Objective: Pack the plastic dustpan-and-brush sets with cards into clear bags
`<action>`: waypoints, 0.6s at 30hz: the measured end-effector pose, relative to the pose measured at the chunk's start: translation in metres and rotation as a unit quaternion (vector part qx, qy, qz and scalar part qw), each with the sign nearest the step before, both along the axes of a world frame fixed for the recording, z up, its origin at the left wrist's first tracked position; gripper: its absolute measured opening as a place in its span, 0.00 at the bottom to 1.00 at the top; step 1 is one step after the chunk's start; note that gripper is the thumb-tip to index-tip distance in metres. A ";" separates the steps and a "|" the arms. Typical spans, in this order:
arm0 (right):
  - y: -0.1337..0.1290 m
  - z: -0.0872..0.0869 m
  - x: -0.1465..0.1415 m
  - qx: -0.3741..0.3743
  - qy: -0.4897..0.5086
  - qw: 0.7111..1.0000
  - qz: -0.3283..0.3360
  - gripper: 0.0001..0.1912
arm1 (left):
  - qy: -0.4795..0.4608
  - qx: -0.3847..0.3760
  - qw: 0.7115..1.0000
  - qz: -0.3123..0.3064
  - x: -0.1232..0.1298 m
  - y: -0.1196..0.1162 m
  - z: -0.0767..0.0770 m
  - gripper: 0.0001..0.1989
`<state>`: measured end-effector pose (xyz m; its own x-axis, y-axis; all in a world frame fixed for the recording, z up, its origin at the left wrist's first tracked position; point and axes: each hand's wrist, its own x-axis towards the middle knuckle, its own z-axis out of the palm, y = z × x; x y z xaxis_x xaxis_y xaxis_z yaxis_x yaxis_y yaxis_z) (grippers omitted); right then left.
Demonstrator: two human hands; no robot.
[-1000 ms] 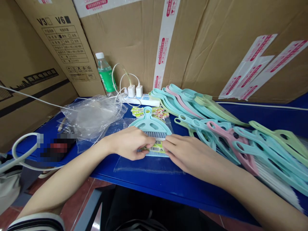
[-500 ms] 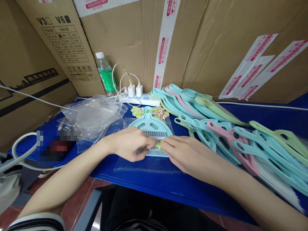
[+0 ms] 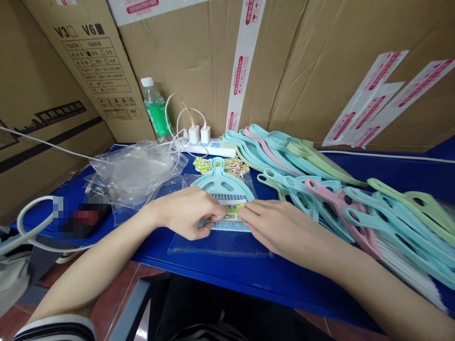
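A light-blue dustpan (image 3: 227, 181) lies on the blue table, its looped handle pointing away from me, with a matching brush (image 3: 231, 226) on it, bristles showing. Across the brush sits a yellow-green printed label (image 3: 232, 211). My left hand (image 3: 190, 213) is closed, its fingers and thumb pinching at the label's left end. At the other end my right hand (image 3: 272, 222) presses its fingers together over the label's edge; its thumb is hidden. Clear plastic (image 3: 216, 245) is spread under the dustpan and reaches towards the table edge.
More labels (image 3: 206, 165) lie behind the dustpan. Dustpans (image 3: 273, 147) and brushes (image 3: 359, 215) in blue, pink and green are piled at the right. Clear bags (image 3: 138, 170) lie left, near a power strip (image 3: 222, 149) and a bottle (image 3: 156, 113). Cardboard (image 3: 199, 61) stands behind.
My left hand has slid slightly left along the label, so more of its printed face shows between my hands. The right hand has barely moved.
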<state>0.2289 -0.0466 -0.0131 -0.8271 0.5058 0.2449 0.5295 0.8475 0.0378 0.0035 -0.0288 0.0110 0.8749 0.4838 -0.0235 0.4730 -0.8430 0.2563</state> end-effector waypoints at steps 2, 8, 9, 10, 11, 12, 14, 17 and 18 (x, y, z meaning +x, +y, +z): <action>0.000 0.002 0.001 -0.017 0.000 1.000 -0.005 0.10 | 0.005 -0.004 1.000 0.001 -0.003 -0.001 0.003 0.08; -0.001 0.003 0.001 -0.071 -0.020 0.997 -0.018 0.10 | 0.038 -0.020 0.999 0.020 -0.010 -0.002 0.008 0.07; -0.002 0.003 0.001 -0.074 -0.021 0.997 -0.024 0.10 | 0.042 -0.018 0.999 0.020 -0.010 -0.002 0.007 0.08; -0.002 0.003 0.001 -0.073 -0.022 0.997 -0.030 0.10 | 0.043 -0.015 0.999 0.019 -0.009 -0.002 0.007 0.08; -0.002 0.002 0.001 -0.069 -0.023 0.997 -0.036 0.09 | 0.043 -0.011 0.999 0.017 -0.008 -0.002 0.006 0.07; -0.003 0.002 0.001 -0.062 -0.023 0.997 -0.040 0.09 | 0.041 -0.006 0.999 0.016 -0.007 -0.003 0.005 0.07; -0.004 0.002 0.001 -0.046 -0.023 0.998 -0.042 0.09 | 0.039 0.005 0.999 0.017 -0.004 -0.003 0.003 0.08; -0.004 0.002 0.001 -0.041 -0.022 0.998 -0.044 0.09 | 0.042 0.017 0.999 0.023 -0.002 -0.005 0.001 0.06; -0.005 0.003 0.001 -0.046 -0.024 0.998 -0.046 0.09 | 0.045 0.015 0.999 0.025 -0.002 -0.006 0.001 0.05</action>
<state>0.2297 -0.0512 -0.0103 -0.7862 0.5981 0.1551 0.6042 0.7968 -0.0102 0.0011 -0.0351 0.0124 0.8446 0.5285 -0.0854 0.5347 -0.8246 0.1851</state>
